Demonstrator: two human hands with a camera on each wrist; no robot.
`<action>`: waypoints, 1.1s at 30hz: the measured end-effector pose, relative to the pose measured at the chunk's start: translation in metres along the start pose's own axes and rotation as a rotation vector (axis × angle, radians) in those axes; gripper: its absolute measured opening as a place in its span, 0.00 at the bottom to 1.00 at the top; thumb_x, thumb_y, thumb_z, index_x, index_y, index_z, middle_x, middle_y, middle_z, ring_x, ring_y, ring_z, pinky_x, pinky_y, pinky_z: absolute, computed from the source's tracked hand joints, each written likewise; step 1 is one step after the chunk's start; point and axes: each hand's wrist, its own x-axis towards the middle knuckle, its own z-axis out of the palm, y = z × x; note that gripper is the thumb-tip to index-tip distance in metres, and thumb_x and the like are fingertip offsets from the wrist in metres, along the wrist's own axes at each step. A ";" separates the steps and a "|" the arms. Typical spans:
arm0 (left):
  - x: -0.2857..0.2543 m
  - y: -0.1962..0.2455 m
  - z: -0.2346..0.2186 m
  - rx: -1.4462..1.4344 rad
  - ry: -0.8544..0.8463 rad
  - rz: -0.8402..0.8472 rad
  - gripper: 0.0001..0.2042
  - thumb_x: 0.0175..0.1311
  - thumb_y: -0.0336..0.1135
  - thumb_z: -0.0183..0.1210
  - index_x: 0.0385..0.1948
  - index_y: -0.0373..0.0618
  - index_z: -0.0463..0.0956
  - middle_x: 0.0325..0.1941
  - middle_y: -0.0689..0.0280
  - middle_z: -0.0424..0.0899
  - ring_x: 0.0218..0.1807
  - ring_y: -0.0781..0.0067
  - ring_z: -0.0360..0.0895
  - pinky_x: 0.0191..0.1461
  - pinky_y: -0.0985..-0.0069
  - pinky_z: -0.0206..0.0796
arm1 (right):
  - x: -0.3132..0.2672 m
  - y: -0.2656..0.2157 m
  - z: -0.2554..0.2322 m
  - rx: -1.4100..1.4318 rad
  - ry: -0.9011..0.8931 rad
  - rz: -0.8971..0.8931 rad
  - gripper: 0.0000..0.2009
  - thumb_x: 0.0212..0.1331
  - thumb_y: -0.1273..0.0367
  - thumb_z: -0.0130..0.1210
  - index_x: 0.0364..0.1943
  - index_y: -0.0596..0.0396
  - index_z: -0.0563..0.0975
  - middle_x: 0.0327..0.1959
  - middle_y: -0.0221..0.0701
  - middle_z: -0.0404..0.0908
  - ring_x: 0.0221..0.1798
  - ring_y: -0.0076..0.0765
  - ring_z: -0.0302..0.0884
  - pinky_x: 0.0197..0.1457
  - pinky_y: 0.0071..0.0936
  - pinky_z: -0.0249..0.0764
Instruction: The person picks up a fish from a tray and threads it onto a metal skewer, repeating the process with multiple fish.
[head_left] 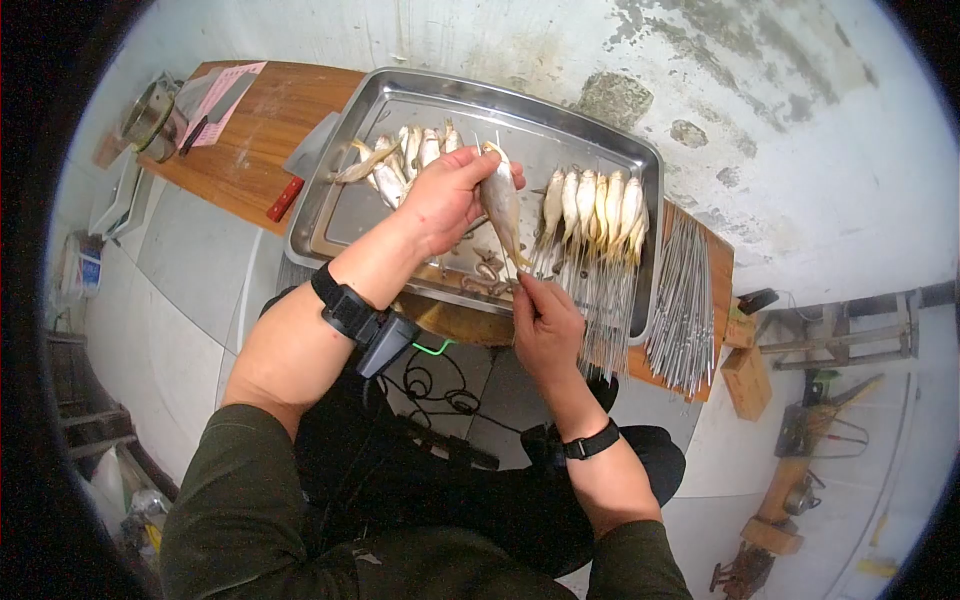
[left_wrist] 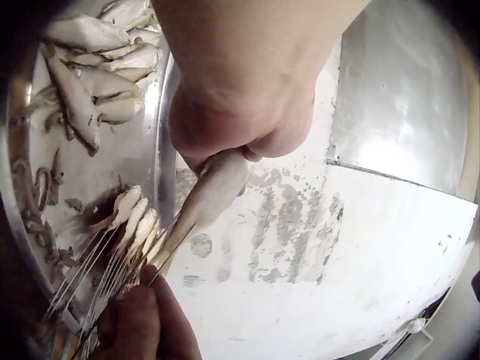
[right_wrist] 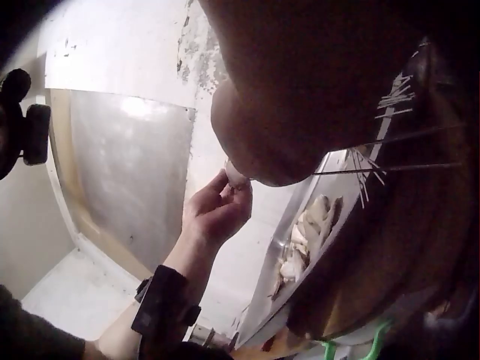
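Observation:
A single fish [head_left: 502,205] hangs over the metal tray, its head end pinched by the left hand [head_left: 450,200]. Near its tail, the right hand [head_left: 550,330] pinches thin metal skewers. In the left wrist view the fish [left_wrist: 217,187] slants down toward the right hand [left_wrist: 146,322], with skewers running along its tail. The right wrist view shows the left hand [right_wrist: 217,214] gripping the fish's end [right_wrist: 237,175]; the right fingers are hidden there. Skewered fish [head_left: 600,205] lie side by side at the tray's right, and loose fish [head_left: 388,180] are piled at its left.
The metal tray [head_left: 400,82] rests on a wooden table [head_left: 265,130] against a stained wall. Many bare skewers [head_left: 685,300] lie right of it. A red-handled knife [head_left: 286,199] lies to its left, beyond it a dark-handled knife [head_left: 195,135] and a metal pot [head_left: 150,120].

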 end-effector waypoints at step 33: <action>0.011 0.021 -0.017 0.013 0.083 0.020 0.10 0.70 0.34 0.47 0.44 0.37 0.71 0.43 0.60 0.80 0.46 0.69 0.80 0.49 0.74 0.74 | -0.019 0.004 0.003 0.168 -0.216 0.455 0.11 0.62 0.67 0.52 0.43 0.57 0.77 0.30 0.40 0.82 0.33 0.40 0.82 0.38 0.31 0.75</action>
